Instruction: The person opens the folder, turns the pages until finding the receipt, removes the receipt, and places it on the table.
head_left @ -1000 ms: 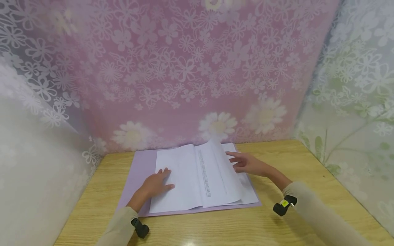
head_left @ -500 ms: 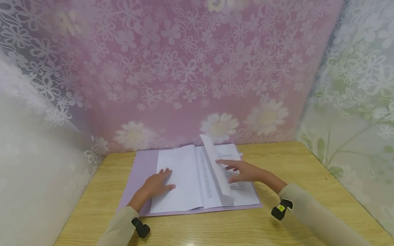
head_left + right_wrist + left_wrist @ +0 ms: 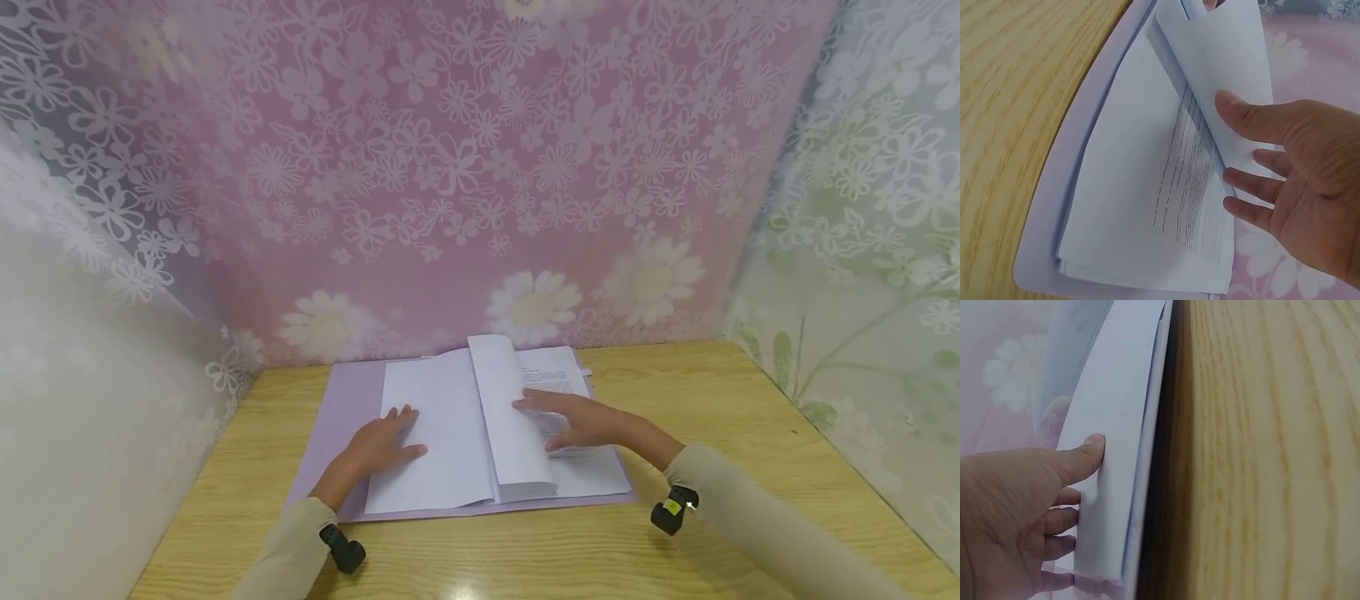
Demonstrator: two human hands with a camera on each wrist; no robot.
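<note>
On the wooden table (image 3: 465,562) the purple folder (image 3: 348,404) lies open, and I take its middle as the centre of the clock. The left hand (image 3: 385,444) is at nine o'clock, with fingers spread and relaxed, resting upon the white left page (image 3: 446,471) without gripping anything. The right hand (image 3: 588,418) is at three o'clock; its fingers are nearly straight, well apart from the thumb, and lie against the lifted page (image 3: 504,412) — they do not pinch it. This page stands near the centre, its free edge bent over toward nine o'clock. Beneath it, the right page (image 3: 592,477) carries printed lines (image 3: 1188,181), too small for reading. At four o'clock, the black wrist device (image 3: 666,517) bears a yellow label (image 3: 672,506) — its mark is not readable.
</note>
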